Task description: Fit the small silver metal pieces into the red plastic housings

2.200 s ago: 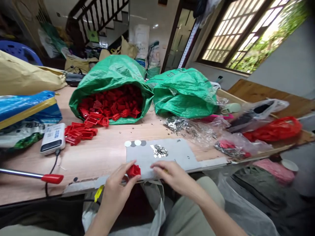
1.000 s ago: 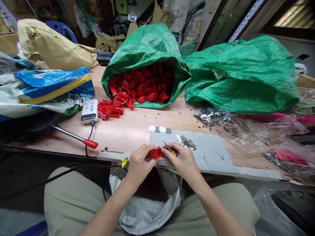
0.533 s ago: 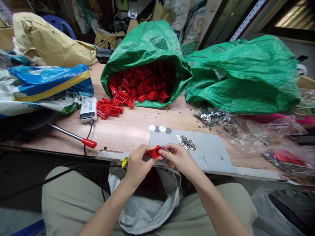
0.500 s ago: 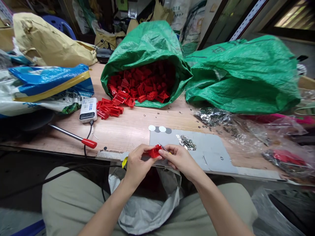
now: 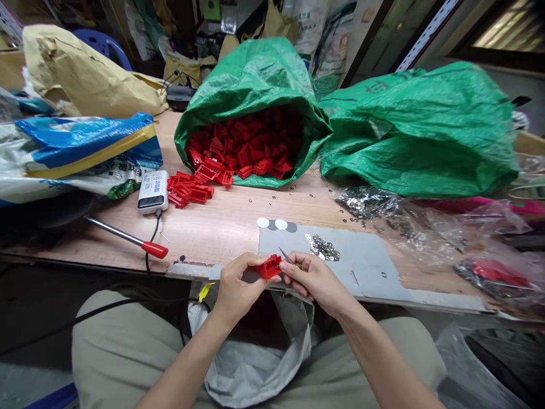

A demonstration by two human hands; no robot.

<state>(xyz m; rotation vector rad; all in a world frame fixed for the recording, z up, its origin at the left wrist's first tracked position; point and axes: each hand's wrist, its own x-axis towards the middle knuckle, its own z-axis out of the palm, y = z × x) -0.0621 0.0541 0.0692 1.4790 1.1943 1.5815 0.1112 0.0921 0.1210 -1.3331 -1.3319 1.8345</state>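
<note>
My left hand point(image 5: 238, 284) pinches a small red plastic housing point(image 5: 269, 267) between thumb and fingers, above the bench's front edge. Close beside it, my right hand point(image 5: 310, 276) is closed around a thin pointed metal tool point(image 5: 284, 254) with a trace of yellow near the grip. The tool's tip points up and away, over the housing's right end; whether the right fingertips touch the housing I cannot tell. Small shiny metal pieces point(image 5: 322, 247) lie in a pile on the grey mat point(image 5: 366, 267) just beyond my right hand.
A green sack point(image 5: 255, 68) spills similar red housings point(image 5: 191, 190) onto the bench. Another green sack point(image 5: 421, 125) is at right, with plastic bags point(image 5: 374, 201) of metal pieces before it. A power bank point(image 5: 153, 192) and a red-handled rod point(image 5: 154, 249) lie left. A grey-white sack point(image 5: 255, 375) hangs open between the knees.
The pointed tool has swung from the housing's opening to a more upright, raised angle. The housing has turned slightly in my left hand, and the yellow tag on the cable has shifted left.
</note>
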